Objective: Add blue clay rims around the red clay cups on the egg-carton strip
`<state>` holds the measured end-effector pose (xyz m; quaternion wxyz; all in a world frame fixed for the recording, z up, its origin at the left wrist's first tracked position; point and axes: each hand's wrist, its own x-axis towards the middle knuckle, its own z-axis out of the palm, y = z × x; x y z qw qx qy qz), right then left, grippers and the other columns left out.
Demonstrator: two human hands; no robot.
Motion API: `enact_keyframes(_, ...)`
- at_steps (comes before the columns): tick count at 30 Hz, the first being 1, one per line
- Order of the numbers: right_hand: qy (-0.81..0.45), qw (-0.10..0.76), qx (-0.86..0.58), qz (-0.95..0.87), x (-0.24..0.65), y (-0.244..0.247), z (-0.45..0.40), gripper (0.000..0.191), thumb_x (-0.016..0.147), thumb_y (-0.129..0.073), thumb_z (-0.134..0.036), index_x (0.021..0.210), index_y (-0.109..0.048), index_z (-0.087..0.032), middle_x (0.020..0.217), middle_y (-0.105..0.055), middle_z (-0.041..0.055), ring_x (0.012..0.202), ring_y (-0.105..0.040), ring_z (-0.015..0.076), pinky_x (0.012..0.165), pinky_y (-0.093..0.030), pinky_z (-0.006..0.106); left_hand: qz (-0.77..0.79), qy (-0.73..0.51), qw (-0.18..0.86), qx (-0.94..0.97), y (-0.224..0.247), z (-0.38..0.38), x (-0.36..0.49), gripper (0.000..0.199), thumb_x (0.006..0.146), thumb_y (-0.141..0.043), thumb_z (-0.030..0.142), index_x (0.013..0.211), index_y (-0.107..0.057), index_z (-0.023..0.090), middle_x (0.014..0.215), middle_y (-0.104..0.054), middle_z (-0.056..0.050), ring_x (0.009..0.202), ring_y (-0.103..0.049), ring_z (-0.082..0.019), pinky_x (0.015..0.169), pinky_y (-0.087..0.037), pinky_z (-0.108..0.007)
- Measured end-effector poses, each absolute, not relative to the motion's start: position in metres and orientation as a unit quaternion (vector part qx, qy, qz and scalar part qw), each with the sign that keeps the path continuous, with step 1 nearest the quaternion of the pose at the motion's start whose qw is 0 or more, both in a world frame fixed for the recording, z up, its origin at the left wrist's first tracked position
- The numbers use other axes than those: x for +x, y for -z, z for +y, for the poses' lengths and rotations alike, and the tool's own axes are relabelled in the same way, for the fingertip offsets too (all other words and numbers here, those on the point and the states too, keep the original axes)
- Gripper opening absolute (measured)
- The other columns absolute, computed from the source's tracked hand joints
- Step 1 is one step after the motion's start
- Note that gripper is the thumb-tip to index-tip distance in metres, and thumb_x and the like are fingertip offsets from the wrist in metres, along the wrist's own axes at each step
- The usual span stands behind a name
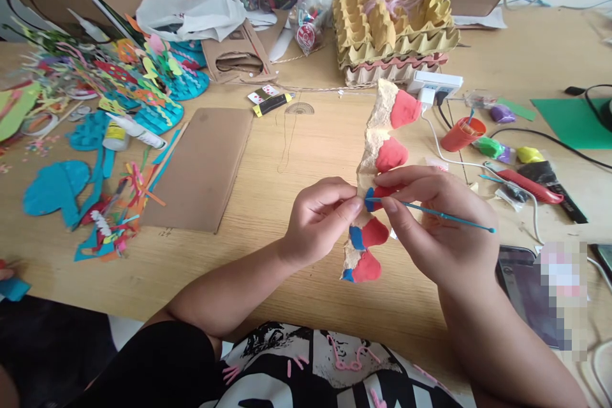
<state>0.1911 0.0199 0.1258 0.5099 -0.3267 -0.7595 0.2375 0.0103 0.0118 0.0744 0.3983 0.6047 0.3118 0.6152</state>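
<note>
The left hand (318,223) pinches a bumpy strip (381,105); the right hand (442,223) pinches a blue stick (447,215). Shirt (261,389) lettering seems cut off, unreadable.

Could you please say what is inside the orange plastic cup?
The orange plastic cup holds a thin blue stick and thin pale sticks; its walls hide their lower ends.

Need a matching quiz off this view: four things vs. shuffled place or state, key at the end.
Things
1. Blue stick
2. Orange cup
3. Egg trays
4. Protractor

Place or state
A. Piled in a stack
B. Lying beside the yellow-and-black box
C. Held in the right hand
D. Has thin sticks in it

Pairs: 1-C, 2-D, 3-A, 4-B
</note>
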Motion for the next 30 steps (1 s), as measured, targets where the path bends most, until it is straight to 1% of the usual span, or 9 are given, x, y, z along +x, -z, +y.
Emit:
enact_keyframes(7, -0.248, 0.519, -0.334, -0.747, 0.1900, -0.1248, 0.0191, 0.011, 0.088, -0.073, -0.015, 0.088, -0.067, -0.025, 0.101, -0.078, 0.0034, 0.095, -0.074, 0.0209, 0.085, -0.059, 0.041, 0.318, -0.615, 0.392, 0.606, -0.0728, 0.0119, 0.0113, 0.014, 0.095, -0.067, 0.023, 0.081, -0.070, 0.020, 0.071, -0.060, 0.000, 0.066, -0.056, -0.012, 0.062, -0.047, -0.028)
enact_keyframes(15, -0.250, 0.519, -0.343, -0.742, 0.1896, -0.1245, 0.0183, 0.010, 0.088, -0.073, -0.017, 0.088, -0.067, -0.025, 0.099, -0.079, 0.0033, 0.094, -0.074, 0.0213, 0.085, -0.060, 0.041, 0.305, -0.607, 0.376, 0.630, -0.0781, 0.0116, 0.0110, 0.014, 0.096, -0.065, 0.021, 0.083, -0.071, 0.020, 0.072, -0.068, -0.002, 0.068, -0.062, -0.013, 0.062, -0.050, -0.028)
enact_keyframes(23, -0.245, 0.536, -0.339, -0.733, 0.1863, -0.1227, 0.0167, 0.013, 0.087, -0.073, -0.014, 0.088, -0.067, -0.025, 0.099, -0.078, 0.0032, 0.093, -0.073, 0.0210, 0.085, -0.059, 0.042, 0.285, -0.611, 0.384, 0.631, -0.0795, 0.0112, 0.0112, 0.015, 0.095, -0.064, 0.015, 0.083, -0.071, 0.019, 0.072, -0.068, -0.001, 0.071, -0.063, -0.012, 0.064, -0.050, -0.026)
enact_keyframes(27, -0.239, 0.542, -0.344, -0.728, 0.1857, -0.1222, 0.0164, 0.012, 0.088, -0.072, -0.015, 0.089, -0.067, -0.025, 0.098, -0.079, 0.0026, 0.092, -0.074, 0.0210, 0.085, -0.059, 0.042, 0.288, -0.607, 0.378, 0.637, -0.0784, 0.0118, 0.0108, 0.016, 0.095, -0.065, 0.017, 0.081, -0.070, 0.019, 0.073, -0.068, -0.002, 0.069, -0.062, -0.012, 0.064, -0.050, -0.027)
enact_keyframes(30, -0.256, 0.538, -0.348, -0.724, 0.1863, -0.1231, 0.0156, 0.010, 0.088, -0.073, -0.018, 0.089, -0.067, -0.025, 0.099, -0.079, 0.0032, 0.093, -0.074, 0.0213, 0.085, -0.060, 0.042, 0.299, -0.612, 0.370, 0.632, -0.0765, 0.0122, 0.0109, 0.013, 0.095, -0.066, 0.020, 0.083, -0.072, 0.020, 0.073, -0.068, -0.002, 0.070, -0.063, -0.013, 0.064, -0.050, -0.028)
